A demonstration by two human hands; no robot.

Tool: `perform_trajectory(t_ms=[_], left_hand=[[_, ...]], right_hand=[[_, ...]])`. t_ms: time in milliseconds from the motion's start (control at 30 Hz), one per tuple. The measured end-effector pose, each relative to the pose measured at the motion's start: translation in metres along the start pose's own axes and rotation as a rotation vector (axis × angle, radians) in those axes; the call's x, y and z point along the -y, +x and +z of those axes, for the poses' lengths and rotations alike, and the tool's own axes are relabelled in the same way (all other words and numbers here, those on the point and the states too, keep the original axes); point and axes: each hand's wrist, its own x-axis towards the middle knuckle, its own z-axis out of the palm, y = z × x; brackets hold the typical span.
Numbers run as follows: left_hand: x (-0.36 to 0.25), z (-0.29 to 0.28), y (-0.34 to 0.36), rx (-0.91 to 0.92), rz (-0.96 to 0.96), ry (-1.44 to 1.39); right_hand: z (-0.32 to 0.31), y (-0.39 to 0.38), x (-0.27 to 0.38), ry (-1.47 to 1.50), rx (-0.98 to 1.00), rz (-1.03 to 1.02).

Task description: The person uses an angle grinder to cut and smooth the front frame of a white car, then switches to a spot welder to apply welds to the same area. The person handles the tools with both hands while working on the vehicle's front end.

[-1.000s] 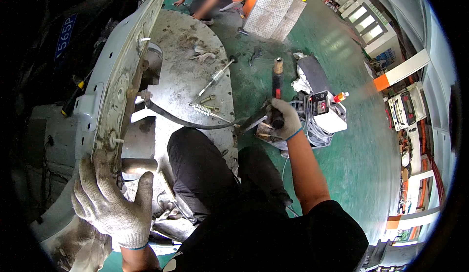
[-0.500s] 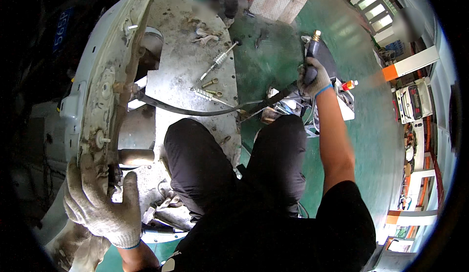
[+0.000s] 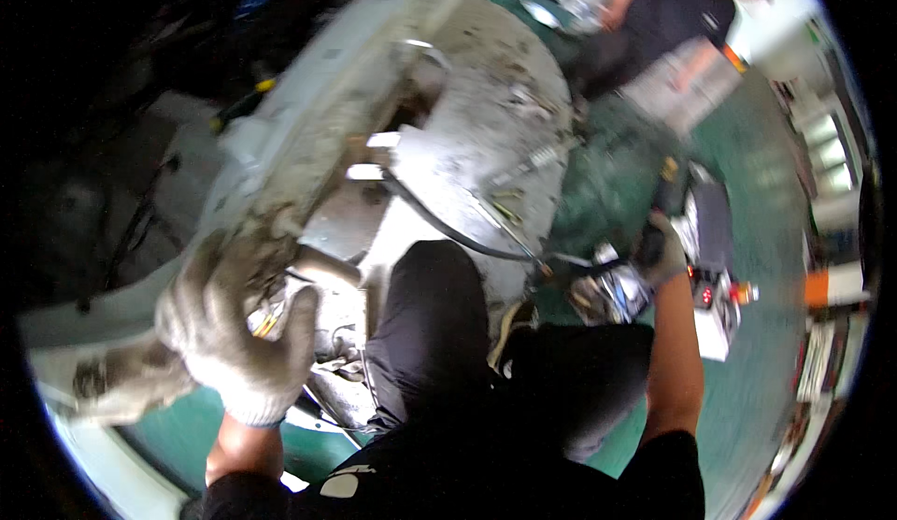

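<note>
My left hand point(image 3: 238, 333), in a pale knit glove, rests against the dirty edge of a stripped vehicle body point(image 3: 308, 165). Its thumb stands well apart from the stretched fingers, and it holds nothing I can see. Out to the right, my gloved right hand point(image 3: 663, 254) is wrapped round a black handheld tool point(image 3: 669, 188) with a brass-coloured tip pointing away from me. A black cable point(image 3: 448, 230) sags from the vehicle body across the metal plate toward the right. Motion blur softens the details.
Below lies a scuffed metal plate point(image 3: 505, 62) with metal pulling rods point(image 3: 500, 221) on it. Beyond my right hand stand a dark box-shaped thing point(image 3: 712, 226) and a small red-and-white bottle point(image 3: 745, 293). Another person point(image 3: 668, 15) is at the far right, beside a grey panel point(image 3: 687, 85).
The view has swung, so the vehicle and plate appear tilted and farther right. More of the other person shows. My right hand keeps its grip on the tool; my left stays by the vehicle's edge.
</note>
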Motion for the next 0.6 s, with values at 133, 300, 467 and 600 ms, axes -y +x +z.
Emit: perform_trajectory(t_ms=[133, 300, 467, 600], left_hand=[[-0.007, -0.009, 0.013, 0.010, -0.085, -0.111], [-0.011, -0.008, 0.010, -0.045, -0.130, -0.098], [-0.012, 0.001, 0.010, -0.127, -0.106, -0.055], [-0.012, 0.002, 0.011, -0.127, -0.076, 0.024]], right_hand=[[-0.003, 0.002, 0.015, 0.031, -0.185, -0.029], [0.013, -0.004, 0.012, 0.031, -0.155, -0.167], [-0.010, 0.017, 0.013, 0.114, -0.152, -0.002], [0.027, 0.003, 0.009, 0.148, -0.235, -0.064]])
